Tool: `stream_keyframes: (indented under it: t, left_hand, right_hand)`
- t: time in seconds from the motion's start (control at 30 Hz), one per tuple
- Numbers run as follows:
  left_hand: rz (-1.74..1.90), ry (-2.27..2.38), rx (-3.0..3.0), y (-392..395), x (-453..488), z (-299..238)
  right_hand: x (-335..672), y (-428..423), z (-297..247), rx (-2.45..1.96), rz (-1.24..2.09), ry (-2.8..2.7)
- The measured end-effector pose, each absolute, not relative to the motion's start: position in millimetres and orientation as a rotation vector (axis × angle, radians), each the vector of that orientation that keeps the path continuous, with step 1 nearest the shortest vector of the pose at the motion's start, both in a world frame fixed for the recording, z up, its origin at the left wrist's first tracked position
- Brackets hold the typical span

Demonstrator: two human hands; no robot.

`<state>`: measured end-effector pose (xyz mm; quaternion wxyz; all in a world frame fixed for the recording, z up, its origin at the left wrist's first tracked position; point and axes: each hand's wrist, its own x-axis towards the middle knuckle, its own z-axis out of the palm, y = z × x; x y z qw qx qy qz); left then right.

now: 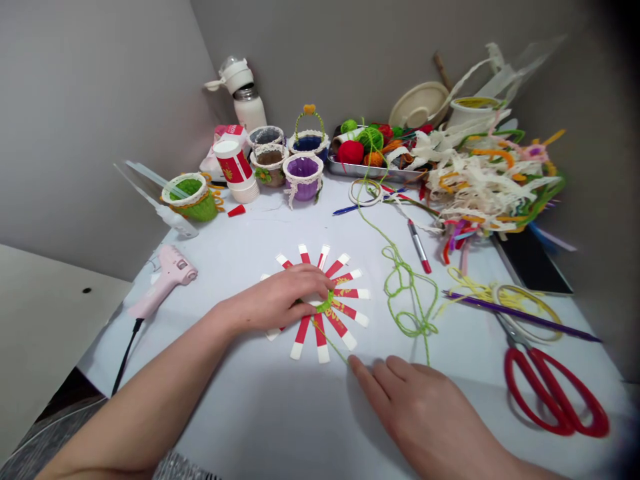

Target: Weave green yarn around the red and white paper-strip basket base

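Note:
A paper cup cut into red strips with white ends (321,339) lies splayed like a sun on the white table. Over its middle rests my left hand (285,293), thumb and fingers closed on the cup, covering several strips. Green yarn (325,305) is worked around the base. From there a strand runs down to my right hand (413,400), whose index finger is stretched out while the other fingers curl, pinching the yarn. The thumb is hidden. Loose loops of green yarn (400,280) lie right of the cup and trail back to a tray.
Red-handled scissors (555,393), a purple pencil (520,317) and a red marker (419,247) lie at right. A pink glue gun (165,280) stands at left. Small woven baskets (303,177), a tray of yarn balls (380,172) and a heap of trimmings (475,173) line the back.

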<state>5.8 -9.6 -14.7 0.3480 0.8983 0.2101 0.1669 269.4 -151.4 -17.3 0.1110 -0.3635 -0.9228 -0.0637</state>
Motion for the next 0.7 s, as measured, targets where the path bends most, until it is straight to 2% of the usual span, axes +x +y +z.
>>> stream_keyframes:
  t: [0.17,0.4,0.7]
  left_hand:
    - [0.425,0.560,2.312,-7.9,4.2,-15.9]
    - [0.451,0.548,2.299,-6.3,3.7,-17.5]
    - [0.465,0.516,2.293,-5.5,2.2,-18.3]
  right_hand:
    - [268.9,-159.1,-20.6,-1.063,-0.240,-2.690]
    - [280.7,-159.2,-37.0,-0.980,-0.153,-2.559]
    - [282.1,-156.1,-38.3,-1.013,-0.253,-2.596]
